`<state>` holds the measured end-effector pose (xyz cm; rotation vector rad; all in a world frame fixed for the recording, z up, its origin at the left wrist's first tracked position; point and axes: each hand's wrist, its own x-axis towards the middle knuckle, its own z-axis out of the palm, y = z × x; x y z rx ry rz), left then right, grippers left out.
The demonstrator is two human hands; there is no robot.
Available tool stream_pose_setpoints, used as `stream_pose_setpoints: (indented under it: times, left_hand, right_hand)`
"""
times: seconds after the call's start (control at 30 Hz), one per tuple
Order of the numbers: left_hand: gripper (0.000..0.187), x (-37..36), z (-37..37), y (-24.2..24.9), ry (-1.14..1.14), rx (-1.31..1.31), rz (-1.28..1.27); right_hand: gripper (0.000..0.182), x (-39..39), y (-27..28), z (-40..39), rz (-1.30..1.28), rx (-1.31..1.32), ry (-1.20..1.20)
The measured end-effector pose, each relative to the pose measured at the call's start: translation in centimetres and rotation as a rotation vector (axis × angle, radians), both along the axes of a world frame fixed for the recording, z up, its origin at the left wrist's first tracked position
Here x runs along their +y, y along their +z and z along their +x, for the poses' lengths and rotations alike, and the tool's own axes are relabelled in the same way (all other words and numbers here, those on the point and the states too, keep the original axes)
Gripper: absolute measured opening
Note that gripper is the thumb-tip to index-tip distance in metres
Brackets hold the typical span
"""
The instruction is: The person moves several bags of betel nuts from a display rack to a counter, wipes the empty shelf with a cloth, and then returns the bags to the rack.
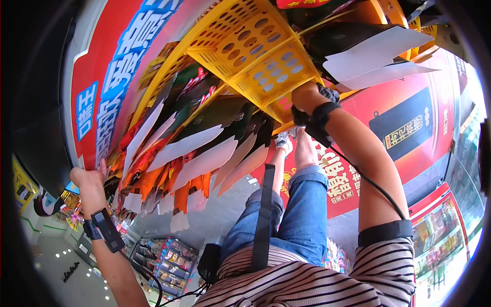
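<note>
My left hand (89, 178) is at the lower edge of a red sign panel (84, 110) with blue and white lettering; a finger shows and the hand looks closed round the edge. My right hand (306, 97) is at the side of a yellow plastic basket (255, 71) with round holes and dividers. Its fingers are mostly hidden, and it seems to grip the basket's rim. The basket's visible compartments show bare perforated bottoms. Beside it hang dark packets with white card flaps (204, 161) and orange-red packets (192, 192).
More dark packets with white flaps (378, 56) stick out at the upper right. A red printed panel (358, 153) lies near my feet. A red-framed cooler (440, 235) stands at the right, and stocked shelves (171, 258) are in the background. Cables run from my wrist straps.
</note>
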<state>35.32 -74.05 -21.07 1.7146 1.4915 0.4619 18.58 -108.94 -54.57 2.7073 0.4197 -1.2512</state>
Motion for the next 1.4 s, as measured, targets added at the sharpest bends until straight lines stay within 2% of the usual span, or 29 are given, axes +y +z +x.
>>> stream_pose_setpoints:
  times: [0.07, 0.1, 0.17, 0.2, 0.33, 0.53, 0.7, 0.8, 0.83, 0.93, 1.03, 1.07, 1.1, 1.2, 1.3, 1.4]
  left_hand:
    - [0.042, 0.3, 0.1, -0.1, -0.018, -0.013, -0.013]
    - [0.042, 0.9, 0.2, -0.1, -0.024, -0.017, -0.035]
    - [0.042, 0.9, 0.2, -0.3, -0.025, -0.017, -0.059]
    - [0.042, 0.7, 0.2, -0.3, -0.019, -0.014, -0.056]
    - [0.042, 0.4, 0.0, -0.1, -0.054, -0.012, -0.027]
    - [0.042, 0.7, -0.1, -0.2, -0.052, -0.006, -0.050]
    - [0.043, 0.7, 0.0, -0.2, -0.044, 0.010, -0.044]
    - [0.043, 0.2, -0.1, -0.1, -0.017, -0.002, -0.041]
    - [0.044, 0.3, 0.0, -0.2, -0.022, 0.001, -0.043]
    - [0.047, 0.3, -0.1, -0.1, -0.013, 0.012, -0.040]
    - [0.052, -0.1, -0.2, 0.0, 0.035, 0.033, -0.038]
    - [0.052, 0.3, -0.3, -0.1, 0.042, 0.040, -0.027]
    - [0.052, 0.4, -0.2, -0.2, 0.046, 0.044, -0.018]
    - [0.049, 0.4, -0.1, -0.1, 0.005, 0.067, -0.018]
    - [0.046, -0.4, -0.3, 0.0, -0.020, 0.068, 0.007]
    - [0.044, 8.1, 1.0, -1.0, -0.103, 0.072, -0.169]
  right_hand:
    - [0.038, -0.8, 1.6, 1.9, 0.260, 0.210, -0.190]
    - [0.041, -0.8, 2.8, 2.8, 0.229, 0.454, -0.167]
    - [0.040, -0.1, 9.0, 2.3, 0.164, 0.309, -0.107]
    - [0.040, 0.4, 9.5, 2.0, 0.142, 0.285, -0.093]
    - [0.040, 2.6, 3.2, 1.4, 0.180, 0.264, -0.143]
    - [0.039, 3.7, 0.1, 0.4, 0.335, 0.222, -0.326]
    - [0.038, 1.4, -2.5, 0.2, 0.487, 0.310, -0.504]
    - [0.038, 1.0, -2.7, -0.3, 0.554, 0.237, -0.722]
    - [0.037, 0.9, 0.1, -0.1, 0.499, 0.173, -0.899]
    - [0.036, 1.3, 1.1, 0.4, 0.682, 0.271, -0.699]
    - [0.035, 2.9, -2.8, -0.9, 0.729, 0.250, -0.565]
    - [0.035, 3.3, -2.2, -0.7, 0.746, 0.240, -0.522]
    - [0.030, 3.5, -1.7, 0.1, 0.666, 0.351, -0.484]
    - [0.030, 4.2, -1.5, 0.1, 0.568, 0.303, -0.537]
    - [0.035, 4.2, -1.9, 0.6, 0.554, 0.388, -0.518]
    - [0.034, 4.6, -0.5, 0.0, 0.403, 0.389, -0.503]
